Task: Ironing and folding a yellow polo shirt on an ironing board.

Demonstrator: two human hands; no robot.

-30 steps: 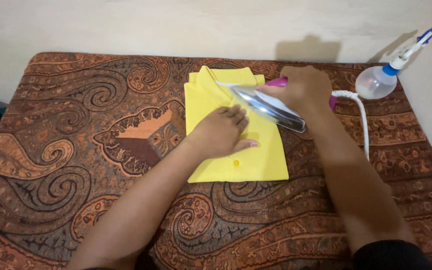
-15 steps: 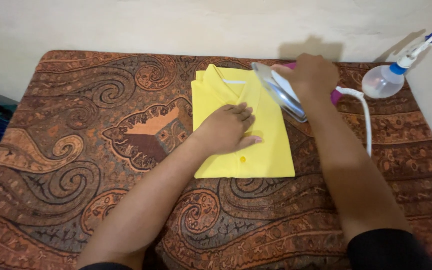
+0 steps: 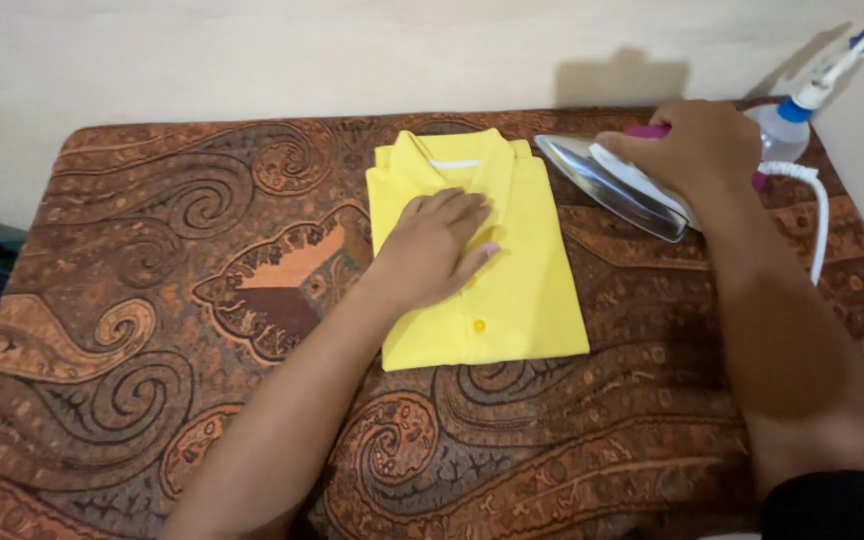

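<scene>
Left hand [image 3: 437, 245] lies flat, fingers spread, on folded yellow shirt [image 3: 477, 255], which sits mid-cloth [image 3: 152, 300], collar toward wall. Right hand [image 3: 697, 150] grips iron [image 3: 617, 185], tilted, soleplate showing, just right of shirt. Spray bottle [image 3: 787, 115] behind.

I see both my forearms bare, with no watch, ring or band on my left hand [image 3: 435, 247] or right hand [image 3: 694, 145]. A black sleeve edge shows by my right elbow.
</scene>
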